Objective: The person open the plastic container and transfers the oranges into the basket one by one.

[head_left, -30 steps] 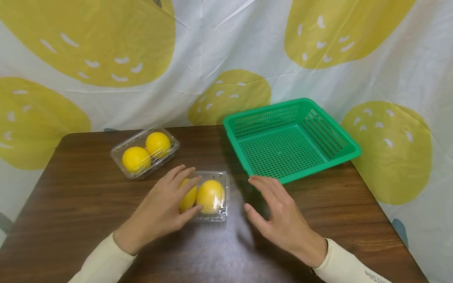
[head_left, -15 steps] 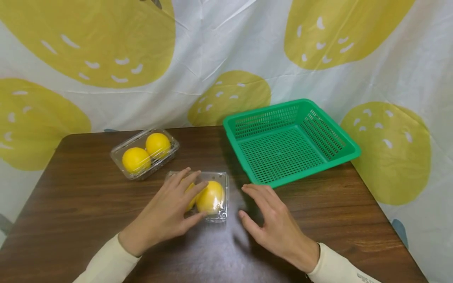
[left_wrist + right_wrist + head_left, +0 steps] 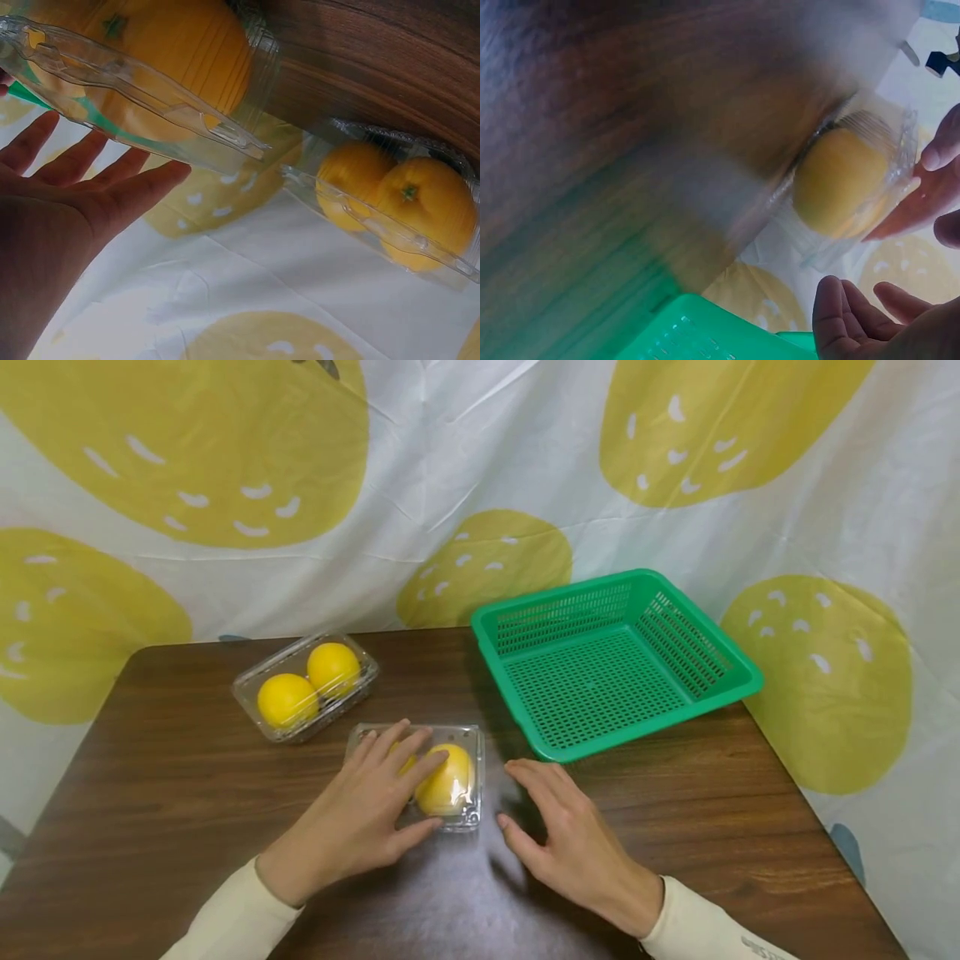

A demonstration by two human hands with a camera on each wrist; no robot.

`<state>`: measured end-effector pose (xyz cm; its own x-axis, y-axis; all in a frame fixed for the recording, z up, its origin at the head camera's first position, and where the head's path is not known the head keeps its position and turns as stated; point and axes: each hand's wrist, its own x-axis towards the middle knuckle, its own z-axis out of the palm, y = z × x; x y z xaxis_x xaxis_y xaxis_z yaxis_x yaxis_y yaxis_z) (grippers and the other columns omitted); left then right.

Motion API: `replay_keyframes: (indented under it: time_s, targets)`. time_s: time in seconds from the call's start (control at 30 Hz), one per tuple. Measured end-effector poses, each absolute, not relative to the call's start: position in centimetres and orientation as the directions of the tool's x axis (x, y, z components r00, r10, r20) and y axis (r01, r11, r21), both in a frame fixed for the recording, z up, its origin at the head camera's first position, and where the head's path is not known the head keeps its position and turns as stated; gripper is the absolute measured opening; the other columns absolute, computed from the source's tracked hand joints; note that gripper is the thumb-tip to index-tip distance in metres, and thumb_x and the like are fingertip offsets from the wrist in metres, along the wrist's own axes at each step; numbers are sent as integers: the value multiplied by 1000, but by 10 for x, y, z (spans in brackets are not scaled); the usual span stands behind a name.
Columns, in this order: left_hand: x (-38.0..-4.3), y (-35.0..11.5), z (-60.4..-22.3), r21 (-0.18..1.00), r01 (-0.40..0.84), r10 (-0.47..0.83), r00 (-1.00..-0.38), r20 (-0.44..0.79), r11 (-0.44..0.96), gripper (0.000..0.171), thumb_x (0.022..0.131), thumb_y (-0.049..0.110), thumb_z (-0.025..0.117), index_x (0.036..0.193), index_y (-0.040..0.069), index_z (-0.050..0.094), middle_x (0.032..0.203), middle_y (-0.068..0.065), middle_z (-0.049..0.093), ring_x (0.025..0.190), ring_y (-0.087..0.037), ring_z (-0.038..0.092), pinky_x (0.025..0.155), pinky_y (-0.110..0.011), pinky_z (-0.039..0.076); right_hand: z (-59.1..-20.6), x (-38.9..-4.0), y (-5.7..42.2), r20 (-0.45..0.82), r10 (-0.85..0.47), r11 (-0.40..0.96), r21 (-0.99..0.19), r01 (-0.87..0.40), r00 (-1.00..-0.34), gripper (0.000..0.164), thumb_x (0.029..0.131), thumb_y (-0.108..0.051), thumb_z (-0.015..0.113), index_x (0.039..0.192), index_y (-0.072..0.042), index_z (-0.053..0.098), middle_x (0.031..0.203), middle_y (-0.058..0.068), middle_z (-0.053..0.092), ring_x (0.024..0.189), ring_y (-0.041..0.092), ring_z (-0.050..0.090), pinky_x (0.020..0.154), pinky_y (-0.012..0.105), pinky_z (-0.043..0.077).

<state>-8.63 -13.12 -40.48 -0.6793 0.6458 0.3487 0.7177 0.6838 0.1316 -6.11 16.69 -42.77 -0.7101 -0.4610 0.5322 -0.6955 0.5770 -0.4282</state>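
Note:
A clear plastic clamshell box (image 3: 471, 820) with two oranges (image 3: 452, 781) in it lies near the middle of the table. My left hand (image 3: 360, 814) is spread over its left half, fingers straight and overlapping the lid in the head view. From the left wrist, the fingertips (image 3: 176, 172) show right at the lid's edge, and a green calyx tops one orange. My right hand (image 3: 581, 852) is apart from the box on its right side, fingers loosely bent, holding nothing. The left hand partly hides one orange. A second clamshell box (image 3: 300, 732), also with two oranges (image 3: 288, 700), lies farther back left.
A green plastic basket (image 3: 660, 720) with slotted walls and nothing in it stands at the back right of the brown wooden table (image 3: 187, 793). Behind the table hangs a white curtain (image 3: 450, 460) printed with large yellow fruit shapes.
My left hand has shifted slightly right over the near box. My right hand has come left and a little nearer to me, closer to the box. The boxes and basket stay put.

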Motion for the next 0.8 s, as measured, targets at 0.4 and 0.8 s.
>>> replay_keyframes:
  time_s: [0.4, 0.8]
  targets:
    - [-85, -128, -403, 118, 700, 651, -704, 284, 705, 80, 92, 52, 87, 157, 15, 57, 166, -20, 50, 155, -51, 42, 120, -82, 36, -432, -57, 159, 289, -415, 566, -661, -493, -863, 61, 99, -20, 81, 153, -3, 58, 140, 14, 69, 116, 27, 71, 92, 44, 67]
    - [-87, -121, -401, 124, 687, 655, -723, 222, 716, 80, 92, 53, 87, 157, 17, 58, 169, -18, 47, 155, -52, 41, 121, -81, 37, -441, -57, 154, 221, -413, 521, -738, -428, -883, 66, 98, -16, 80, 156, -1, 52, 133, 13, 72, 113, 27, 71, 90, 38, 66]
